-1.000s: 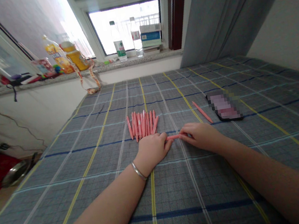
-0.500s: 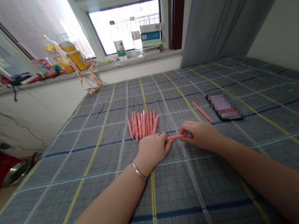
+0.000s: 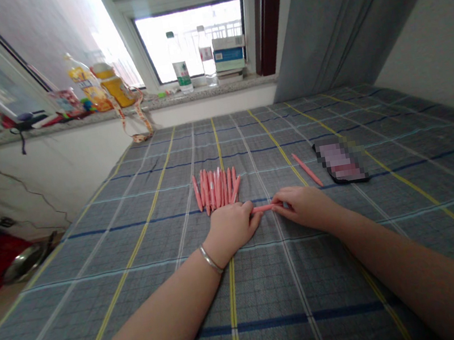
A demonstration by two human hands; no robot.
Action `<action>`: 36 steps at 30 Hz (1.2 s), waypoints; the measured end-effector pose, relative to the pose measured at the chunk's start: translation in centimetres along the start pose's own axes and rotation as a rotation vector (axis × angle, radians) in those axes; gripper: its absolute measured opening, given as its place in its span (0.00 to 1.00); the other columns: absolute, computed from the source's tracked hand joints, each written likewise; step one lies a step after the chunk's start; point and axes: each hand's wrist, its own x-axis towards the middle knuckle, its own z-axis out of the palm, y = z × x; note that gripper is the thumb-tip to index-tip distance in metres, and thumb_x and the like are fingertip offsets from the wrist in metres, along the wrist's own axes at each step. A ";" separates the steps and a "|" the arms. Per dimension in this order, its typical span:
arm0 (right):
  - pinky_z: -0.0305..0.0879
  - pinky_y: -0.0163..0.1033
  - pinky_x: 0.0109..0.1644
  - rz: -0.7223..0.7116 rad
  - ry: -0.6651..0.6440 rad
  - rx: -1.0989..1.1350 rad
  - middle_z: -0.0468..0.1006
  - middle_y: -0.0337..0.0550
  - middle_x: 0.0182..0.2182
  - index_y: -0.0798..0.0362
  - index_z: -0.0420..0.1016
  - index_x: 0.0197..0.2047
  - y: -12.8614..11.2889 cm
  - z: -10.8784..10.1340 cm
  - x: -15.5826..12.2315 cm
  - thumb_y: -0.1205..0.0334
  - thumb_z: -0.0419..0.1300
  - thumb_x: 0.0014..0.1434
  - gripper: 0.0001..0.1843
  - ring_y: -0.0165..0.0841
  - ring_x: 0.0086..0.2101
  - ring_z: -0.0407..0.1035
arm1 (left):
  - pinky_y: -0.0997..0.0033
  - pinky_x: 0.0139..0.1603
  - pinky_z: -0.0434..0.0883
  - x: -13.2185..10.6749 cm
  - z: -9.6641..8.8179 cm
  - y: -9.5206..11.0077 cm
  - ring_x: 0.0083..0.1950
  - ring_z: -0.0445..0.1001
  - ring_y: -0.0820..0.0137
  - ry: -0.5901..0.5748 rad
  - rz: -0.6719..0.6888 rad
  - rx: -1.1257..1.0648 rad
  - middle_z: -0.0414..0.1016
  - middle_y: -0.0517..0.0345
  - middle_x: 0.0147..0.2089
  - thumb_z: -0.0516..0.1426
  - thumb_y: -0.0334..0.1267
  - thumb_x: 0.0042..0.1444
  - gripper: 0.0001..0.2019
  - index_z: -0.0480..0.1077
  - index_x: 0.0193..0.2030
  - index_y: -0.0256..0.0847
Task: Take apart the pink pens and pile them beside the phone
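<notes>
Both my hands rest on a grey plaid bedsheet (image 3: 152, 297) and hold one pink pen (image 3: 262, 208) between them, lying sideways. My left hand (image 3: 231, 228) pinches its left end with closed fingers. My right hand (image 3: 304, 206) pinches its right end, fingers also closed. Just beyond my left hand lies a row of several pink pens (image 3: 216, 187) side by side. A single pink pen (image 3: 307, 169) lies apart, to the right of the row.
A dark phone (image 3: 340, 162) lies right of the lone pen. The windowsill (image 3: 181, 98) beyond the bed holds bottles, a stack of boxes and small clutter. At the left, the floor has a red cloth and a metal bowl (image 3: 21, 263).
My right hand's fingers shifted slightly along the held pen; otherwise both hands and the pens stay where they were.
</notes>
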 end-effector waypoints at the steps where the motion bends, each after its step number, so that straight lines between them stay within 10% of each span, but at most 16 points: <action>1: 0.56 0.35 0.33 0.010 -0.001 -0.005 0.76 0.41 0.31 0.51 0.72 0.35 0.0 0.0 0.0 0.54 0.51 0.59 0.13 0.31 0.33 0.69 | 0.67 0.31 0.67 0.0 0.0 0.0 0.35 0.74 0.63 0.000 0.004 0.000 0.74 0.51 0.33 0.40 0.51 0.61 0.23 0.68 0.36 0.39; 36: 0.56 0.35 0.33 0.001 -0.016 -0.006 0.75 0.40 0.31 0.51 0.71 0.34 -0.1 0.0 0.0 0.57 0.53 0.58 0.09 0.31 0.32 0.67 | 0.67 0.33 0.67 -0.1 0.1 -0.1 0.36 0.73 0.63 -0.022 -0.013 -0.012 0.74 0.50 0.33 0.40 0.52 0.60 0.23 0.69 0.37 0.39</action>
